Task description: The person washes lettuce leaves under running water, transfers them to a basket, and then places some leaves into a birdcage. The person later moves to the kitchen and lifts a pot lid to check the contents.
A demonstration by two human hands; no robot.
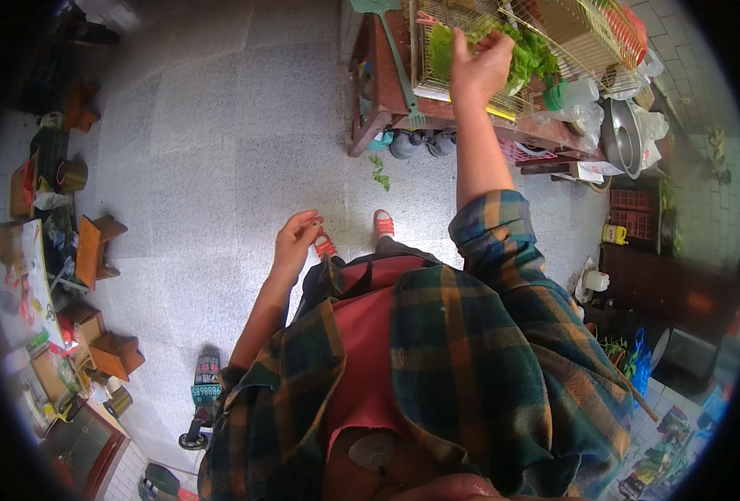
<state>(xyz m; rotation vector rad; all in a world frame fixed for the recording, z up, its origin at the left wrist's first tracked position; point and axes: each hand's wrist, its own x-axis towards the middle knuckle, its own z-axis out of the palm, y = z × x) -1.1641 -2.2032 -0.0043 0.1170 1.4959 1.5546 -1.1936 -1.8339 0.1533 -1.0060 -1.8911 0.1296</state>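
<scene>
My right hand (482,66) reaches over a wire cage (429,75) on a reddish wooden table (385,94). Its thumb and fingers are closed on a lettuce leaf (484,26). More green lettuce (532,56) lies just right of the hand, against the wires. Part of the leaf is hidden behind the fingers. Low over the floor, in front of my body, hangs my left hand (298,235). Its fingers are loosely bent, and nothing can be made out in them. A pink clothes peg (428,19) sits on the cage's left side.
A green fly swatter (398,69) leans at the table's left edge. Right of the cage are a green-and-clear plastic container (573,94) and a metal basin (623,138). A torn green leaf (379,173) lies on the floor. Wooden stools (94,250) stand at left.
</scene>
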